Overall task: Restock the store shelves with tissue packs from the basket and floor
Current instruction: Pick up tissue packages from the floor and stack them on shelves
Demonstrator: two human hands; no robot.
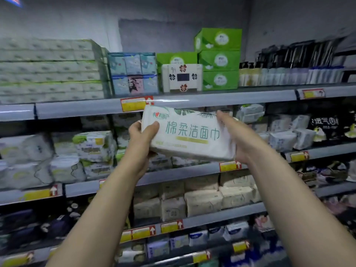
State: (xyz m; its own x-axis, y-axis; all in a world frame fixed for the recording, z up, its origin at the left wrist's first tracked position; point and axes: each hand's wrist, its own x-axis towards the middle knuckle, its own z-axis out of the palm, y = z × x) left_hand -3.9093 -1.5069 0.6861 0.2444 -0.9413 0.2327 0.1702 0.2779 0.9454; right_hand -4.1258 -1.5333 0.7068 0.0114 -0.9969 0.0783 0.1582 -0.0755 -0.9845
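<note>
The shelves (231, 99) are standing just beyond both hands, with stocked rows above and below them. The tissue pack (192, 135) is hanging between the hands, label facing the person (probably so it goes in front-out). The left hand (140, 138) is gripping one end, thumb curled over the front. The right hand (238, 140) is clasping the other end, fingers over the top edge.

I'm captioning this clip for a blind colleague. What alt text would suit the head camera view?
A left hand and a right hand grip the two ends of a white tissue pack with green lettering, raised before stocked store shelves. Green boxes sit on the top shelf.
</note>
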